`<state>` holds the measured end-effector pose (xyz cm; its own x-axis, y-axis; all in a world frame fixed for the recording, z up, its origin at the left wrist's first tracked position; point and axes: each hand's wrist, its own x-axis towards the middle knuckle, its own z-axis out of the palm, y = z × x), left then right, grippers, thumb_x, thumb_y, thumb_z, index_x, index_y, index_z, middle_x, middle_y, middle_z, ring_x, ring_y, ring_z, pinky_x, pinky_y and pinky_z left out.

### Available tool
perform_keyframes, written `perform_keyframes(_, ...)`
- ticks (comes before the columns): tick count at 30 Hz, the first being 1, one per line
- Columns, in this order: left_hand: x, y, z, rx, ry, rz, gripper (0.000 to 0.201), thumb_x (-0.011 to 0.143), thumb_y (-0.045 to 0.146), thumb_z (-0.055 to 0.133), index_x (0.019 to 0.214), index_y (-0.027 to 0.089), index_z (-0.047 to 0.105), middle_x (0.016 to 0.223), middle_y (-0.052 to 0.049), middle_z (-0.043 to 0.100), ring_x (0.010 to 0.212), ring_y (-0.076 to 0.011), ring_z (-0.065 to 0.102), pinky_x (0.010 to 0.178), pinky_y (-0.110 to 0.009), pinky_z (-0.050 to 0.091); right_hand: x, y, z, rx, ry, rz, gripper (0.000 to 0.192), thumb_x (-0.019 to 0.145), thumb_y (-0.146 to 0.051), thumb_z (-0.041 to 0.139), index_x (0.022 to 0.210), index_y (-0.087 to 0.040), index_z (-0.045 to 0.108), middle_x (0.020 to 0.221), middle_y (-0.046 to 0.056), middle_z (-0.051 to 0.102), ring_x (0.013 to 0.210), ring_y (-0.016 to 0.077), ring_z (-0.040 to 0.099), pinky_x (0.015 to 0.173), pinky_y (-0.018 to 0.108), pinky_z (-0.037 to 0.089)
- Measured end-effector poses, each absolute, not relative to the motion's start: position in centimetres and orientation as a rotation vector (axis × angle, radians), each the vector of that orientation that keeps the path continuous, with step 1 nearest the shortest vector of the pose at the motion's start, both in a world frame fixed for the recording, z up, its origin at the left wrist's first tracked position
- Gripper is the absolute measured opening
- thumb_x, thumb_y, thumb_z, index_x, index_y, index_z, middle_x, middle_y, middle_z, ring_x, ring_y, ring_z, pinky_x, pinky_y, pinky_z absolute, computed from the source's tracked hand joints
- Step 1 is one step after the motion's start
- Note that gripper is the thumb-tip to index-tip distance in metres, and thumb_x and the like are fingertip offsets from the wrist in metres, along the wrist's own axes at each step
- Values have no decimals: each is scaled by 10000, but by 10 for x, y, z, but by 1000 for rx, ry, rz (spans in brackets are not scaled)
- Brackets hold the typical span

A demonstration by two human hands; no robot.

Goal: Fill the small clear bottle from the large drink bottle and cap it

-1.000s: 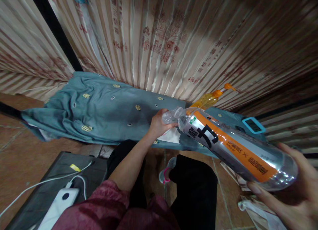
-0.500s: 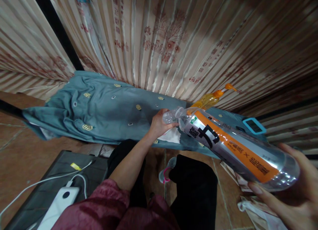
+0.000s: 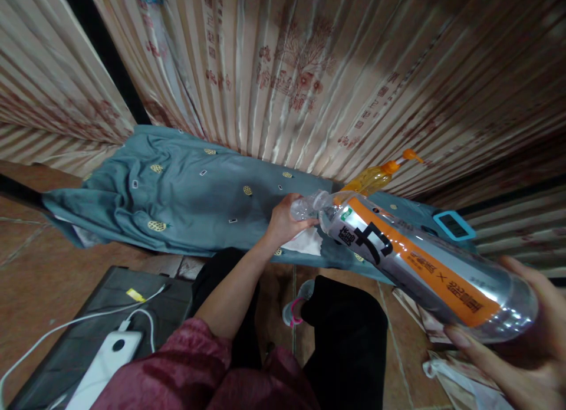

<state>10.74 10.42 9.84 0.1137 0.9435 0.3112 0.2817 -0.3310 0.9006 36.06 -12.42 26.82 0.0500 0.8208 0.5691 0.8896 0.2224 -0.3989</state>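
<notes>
Near the middle of the view, my left hand (image 3: pixel 282 224) is closed around a small clear plastic bottle (image 3: pixel 305 207). My right hand (image 3: pixel 526 363) grips the base end of a large clear drink bottle (image 3: pixel 424 268) with an orange and silver label. This bottle lies tilted, its neck pointing left and down. The two bottles' necks meet or overlap; whether they touch, and whether liquid passes between them, I cannot tell. Behind the large bottle is a pump bottle (image 3: pixel 371 177) with yellow-orange contents and an orange pump head.
A teal cloth with pineapple prints (image 3: pixel 212 192) covers a low surface before a pleated curtain (image 3: pixel 247 74). On it, at right, stands a blue-framed digital timer (image 3: pixel 454 225). A white power bank (image 3: pixel 108 369) with a cable lies on a dark box (image 3: pixel 92 304). A paper bag (image 3: pixel 451 363) is at lower right.
Almost nothing differs. The large bottle and my right hand appear slightly further right, along with a tiny shift of the whole view.
</notes>
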Motion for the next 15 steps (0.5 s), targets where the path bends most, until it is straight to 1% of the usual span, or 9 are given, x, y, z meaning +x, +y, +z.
perform_keyframes(2,108,104,98,1727,1206,1245,548,644,205,985,1109,210,695,1102,-46,816,1061,-283,802,949,-365,632,361,-123,268,-1589,-1776,-137,979,696,-461,937,1599,-468,561,1240,61,742,911,319,722,570,440,654)
perform_keyframes(5,108,104,99,1742,1214,1249,544,649,198,978,1111,209,691,1105,-47,814,1064,-284,804,957,-372,633,364,-122,268,-1567,-1808,-112,1018,681,-434,941,1618,-443,545,1233,68,738,892,312,711,539,424,642)
perform_keyframes(8,108,104,100,1741,1229,1231,559,644,163,968,1125,201,686,1111,-53,816,1071,-286,805,961,-374,631,367,-122,267,-1561,-1797,-111,1031,664,-421,946,1615,-440,549,1227,72,738,899,322,702,557,444,626)
perform_keyframes(10,107,103,101,1741,1232,1219,566,643,145,964,1131,199,683,1115,-52,819,1069,-280,804,957,-365,628,367,-122,267,-1567,-1770,-104,1017,665,-415,943,1607,-443,559,1240,74,735,918,330,699,596,464,615)
perform_keyframes(13,106,103,102,1746,1224,1220,568,645,152,968,1134,201,683,1125,-51,823,1070,-268,801,956,-351,626,365,-123,268,-1559,-1773,-93,1023,660,-424,942,1608,-442,559,1250,74,735,941,338,691,627,477,604)
perform_keyframes(15,106,103,102,1743,1216,1227,569,648,172,973,1139,202,688,1134,-53,825,1075,-268,800,959,-351,626,363,-123,268,-1568,-1765,-95,1020,649,-439,946,1597,-456,569,1233,66,736,941,337,681,619,472,601)
